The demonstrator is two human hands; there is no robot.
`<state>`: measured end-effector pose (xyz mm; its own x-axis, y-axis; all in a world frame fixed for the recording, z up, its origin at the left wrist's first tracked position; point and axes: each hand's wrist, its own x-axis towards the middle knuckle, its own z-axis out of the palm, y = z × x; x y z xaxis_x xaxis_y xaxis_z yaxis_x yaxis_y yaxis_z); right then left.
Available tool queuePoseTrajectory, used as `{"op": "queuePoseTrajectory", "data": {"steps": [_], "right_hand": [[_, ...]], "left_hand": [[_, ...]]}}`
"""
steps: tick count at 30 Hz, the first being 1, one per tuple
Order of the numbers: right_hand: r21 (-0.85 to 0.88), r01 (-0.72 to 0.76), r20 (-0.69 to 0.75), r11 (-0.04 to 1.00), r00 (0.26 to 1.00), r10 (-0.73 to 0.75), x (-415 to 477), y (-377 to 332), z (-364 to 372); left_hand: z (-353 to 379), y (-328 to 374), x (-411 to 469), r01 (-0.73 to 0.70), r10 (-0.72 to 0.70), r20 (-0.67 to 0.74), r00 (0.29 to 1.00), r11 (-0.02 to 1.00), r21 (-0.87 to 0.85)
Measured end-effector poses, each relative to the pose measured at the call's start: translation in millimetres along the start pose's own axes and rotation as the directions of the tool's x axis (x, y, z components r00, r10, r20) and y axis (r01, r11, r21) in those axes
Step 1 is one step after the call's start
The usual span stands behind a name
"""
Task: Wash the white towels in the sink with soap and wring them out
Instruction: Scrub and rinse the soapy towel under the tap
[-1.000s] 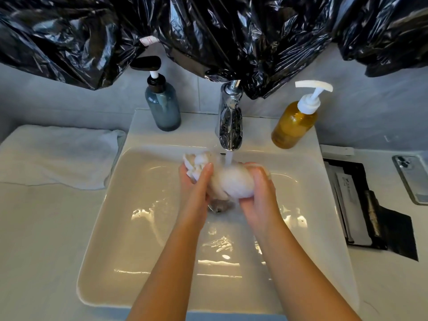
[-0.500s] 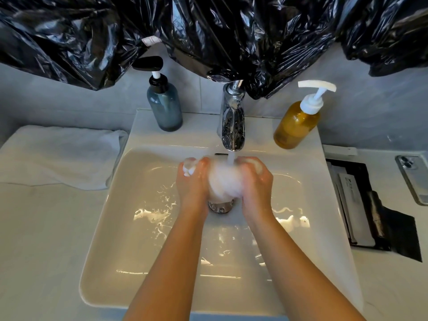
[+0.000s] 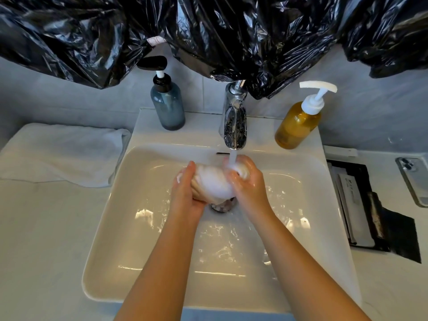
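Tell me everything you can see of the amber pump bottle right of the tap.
The amber pump bottle looks like clear plastic or glass, round-shouldered and mostly full of golden liquid. Its white pump sits raised on top, with the nozzle towards the tap. It stands on the sink's back ledge, right of the chrome tap, and seems to lean, perhaps from the wide lens. Only the ledge touches it.

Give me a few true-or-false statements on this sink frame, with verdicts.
1. Water runs from the faucet onto the white towel. True.
2. One hand alone grips that towel. False: the left hand and the right hand both grip it.
3. Both pump bottles stand left of the faucet. False: the amber bottle stands right of it, the blue-grey bottle left.
4. A folded towel lies on the counter left of the sink. True.
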<state>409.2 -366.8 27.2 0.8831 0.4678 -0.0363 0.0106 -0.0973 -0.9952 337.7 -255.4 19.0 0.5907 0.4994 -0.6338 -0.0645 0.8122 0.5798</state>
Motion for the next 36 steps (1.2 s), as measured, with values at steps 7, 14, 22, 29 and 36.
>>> {"op": "queuePoseTrajectory", "data": {"steps": [7,14,22,29,36], "right_hand": [[0.485,-0.463,0.005,0.742,0.85,0.527,-5.0,-0.4,16.2],[0.654,-0.365,-0.041,0.662,0.857,0.514,-4.9,-0.8,16.9],[0.749,-0.377,0.03,0.544,0.84,0.541,-3.5,-1.1,19.5],[0.766,-0.477,0.176,0.431,0.8,0.573,5.6,7.2,13.1],[0.564,-0.481,0.135,0.672,0.856,0.5,21.4,8.0,6.8]], "left_hand": [[-6.1,-0.4,-25.1,-0.436,0.436,-0.014,0.9,0.9,0.0],[-19.5,13.5,-24.2,-0.105,0.062,0.257,0.964,0.982,0.157],[-30.3,8.3,-14.8,-0.218,0.175,0.288,0.942,0.968,0.127],[-44.4,28.9,-14.6,-0.186,0.062,0.436,0.898,0.951,0.246],[-21.4,38.2,-8.9,-0.229,-0.275,0.486,0.83,0.626,0.746]]}}
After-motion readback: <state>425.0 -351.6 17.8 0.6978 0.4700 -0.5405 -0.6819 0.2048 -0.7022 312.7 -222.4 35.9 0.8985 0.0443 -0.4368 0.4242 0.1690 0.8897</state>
